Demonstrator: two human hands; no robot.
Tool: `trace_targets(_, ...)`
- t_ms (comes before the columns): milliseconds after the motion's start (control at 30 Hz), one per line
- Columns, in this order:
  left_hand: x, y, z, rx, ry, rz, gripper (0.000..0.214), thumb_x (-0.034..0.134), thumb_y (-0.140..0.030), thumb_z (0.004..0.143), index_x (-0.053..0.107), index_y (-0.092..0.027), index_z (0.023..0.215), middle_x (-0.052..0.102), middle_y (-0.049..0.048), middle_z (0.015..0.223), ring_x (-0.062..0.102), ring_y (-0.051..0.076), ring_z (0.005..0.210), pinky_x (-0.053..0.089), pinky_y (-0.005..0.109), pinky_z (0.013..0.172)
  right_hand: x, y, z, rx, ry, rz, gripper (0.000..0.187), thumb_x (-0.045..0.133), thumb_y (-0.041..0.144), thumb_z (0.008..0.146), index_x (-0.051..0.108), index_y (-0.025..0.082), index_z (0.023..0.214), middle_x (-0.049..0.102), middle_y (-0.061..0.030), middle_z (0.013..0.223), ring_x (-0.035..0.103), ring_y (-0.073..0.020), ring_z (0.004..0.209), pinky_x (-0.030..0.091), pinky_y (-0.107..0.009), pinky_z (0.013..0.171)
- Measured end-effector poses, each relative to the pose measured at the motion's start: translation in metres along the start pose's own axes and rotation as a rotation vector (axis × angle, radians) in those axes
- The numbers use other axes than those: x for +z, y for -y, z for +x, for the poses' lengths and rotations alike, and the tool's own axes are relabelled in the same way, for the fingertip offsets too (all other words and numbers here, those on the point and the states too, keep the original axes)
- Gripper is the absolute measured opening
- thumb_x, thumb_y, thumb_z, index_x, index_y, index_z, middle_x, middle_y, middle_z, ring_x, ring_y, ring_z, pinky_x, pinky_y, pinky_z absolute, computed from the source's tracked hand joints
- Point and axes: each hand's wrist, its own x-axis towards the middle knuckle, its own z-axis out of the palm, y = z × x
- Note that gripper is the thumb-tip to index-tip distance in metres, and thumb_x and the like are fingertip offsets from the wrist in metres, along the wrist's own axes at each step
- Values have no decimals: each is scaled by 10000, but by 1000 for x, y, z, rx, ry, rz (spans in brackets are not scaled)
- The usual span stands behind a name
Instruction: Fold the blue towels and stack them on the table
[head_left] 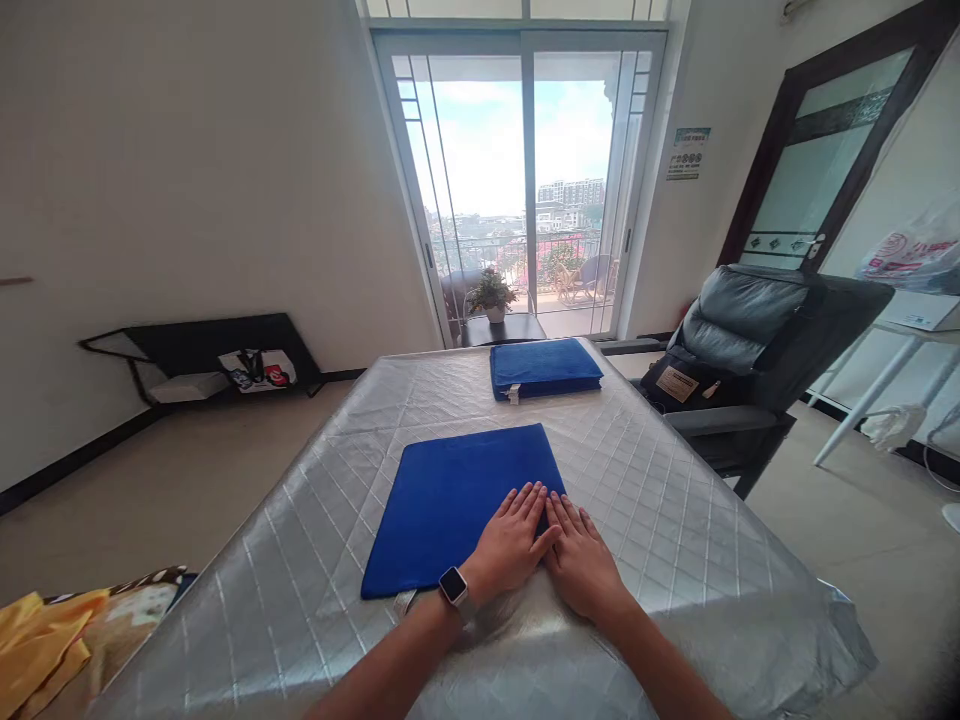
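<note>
Both hands are seen flat, palms down, side by side at the 5 o'clock corner of a folded deep-blue terry towel (457, 505). The left hand (512, 543), with a square-faced wristwatch (453, 585) on its wrist, rests on the towel's near right corner. The right hand (581, 560) lies just beside it, thumbs touching, mostly on the table covering at the towel's right edge, fingertips at the fabric. Nothing is gripped; fingers are extended and spread, pressing rather than clasping.

The towel is laid as a flat rectangle at the centre of a table draped in a silver quilted foil-like cover (675, 520). A small tag is visible at its 7 o'clock corner. Edges look squared and the surface smooth.

At 12 o'clock, near the table's far end, a second blue towel, thickly folded into a compact block (545, 367), is set well apart from the first.

Judgement on progress: the far towel appears fully folded and put aside. The near one seems only partly folded, being far wider and thinner than the finished block; further folds look outstanding.

Noted around: a grey padded recliner chair (739, 340) at 2 o'clock, a small potted plant (491, 295) by the glass sliding door (525, 180), yellow cloth (37, 650) at 8 o'clock.
</note>
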Motion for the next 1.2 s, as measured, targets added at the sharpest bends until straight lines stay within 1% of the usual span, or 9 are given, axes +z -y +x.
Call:
trace_targets(133, 1, 42, -42, -91, -1, 48, 655, 252, -555, 1027, 191, -199, 1573, 223, 64, 1627, 202, 221, 1505, 220, 459, 1232, 0, 0, -1, 1, -20, 24, 650, 211, 489, 1030, 219, 131, 1573, 131, -61, 1625, 107, -220, 1514, 118, -439, 1240)
trace_targets(300, -9, 114, -128, -420, 34, 151, 680, 228, -573, 1020, 170, -181, 1573, 224, 71, 1624, 199, 245, 1506, 207, 493, 1224, 0, -1, 1, 3, 1, 59, 667, 214, 517, 1028, 213, 132, 1573, 119, -62, 1623, 95, -222, 1514, 119, -450, 1242)
trace_targets(433, -13, 140, -172, -502, 43, 165, 714, 256, -596, 1003, 135, -192, 1580, 199, 72, 1632, 214, 255, 1502, 240, 491, 1211, 1, -1, 1, 8, -6, 70, 676, 207, 526, 1030, 209, 119, 1570, 123, -57, 1625, 103, -216, 1514, 128, -449, 1245)
trace_targets(567, -14, 135, -178, -490, -51, 177, 724, 316, -599, 990, 207, -187, 1575, 292, 90, 1610, 284, 272, 1479, 275, 514, 1196, -3, -2, -3, -51, -103, 90, 616, 271, 484, 1035, 324, 145, 1547, 248, -78, 1614, 192, -247, 1501, 201, -487, 1227)
trace_targets(667, -22, 126, -176, -399, -196, 165, 630, 374, -583, 981, 412, -222, 1496, 421, 86, 1551, 385, 279, 1427, 329, 520, 1167, -12, -9, -14, -198, -246, 118, 440, 349, 358, 1033, 549, 233, 1404, 438, -76, 1533, 386, -260, 1417, 351, -487, 1157)
trace_targets(767, -34, 117, -177, -361, -386, 109, 479, 442, -608, 947, 666, -249, 1171, 613, 94, 1333, 566, 284, 1238, 462, 483, 1054, -22, -19, -28, -270, -312, 164, 331, 376, 277, 1023, 685, 265, 1141, 642, -86, 1261, 606, -231, 1152, 503, -426, 993)
trace_targets(833, -41, 111, -178, -352, -440, 40, 428, 452, -606, 942, 688, -250, 921, 688, 85, 1084, 649, 261, 1033, 531, 430, 927, -26, -27, -36, -278, -294, 183, 295, 403, 279, 1018, 697, 257, 1038, 681, -75, 1102, 644, -215, 1017, 537, -392, 912)
trace_targets(967, -47, 99, -174, -332, -315, -88, 393, 469, -545, 953, 627, -245, 753, 664, 39, 813, 640, 210, 768, 532, 357, 757, -26, -36, -43, -251, -269, 222, 276, 436, 327, 1009, 700, 253, 1046, 689, -71, 1066, 650, -212, 991, 548, -367, 891)
trace_targets(1200, -50, 95, -170, -355, -235, -150, 382, 502, -555, 927, 633, -235, 765, 652, 33, 789, 616, 206, 735, 499, 348, 748, -20, -38, -39, -173, -244, 254, 286, 458, 331, 997, 735, 265, 1026, 698, -47, 1095, 650, -198, 1021, 531, -343, 927)
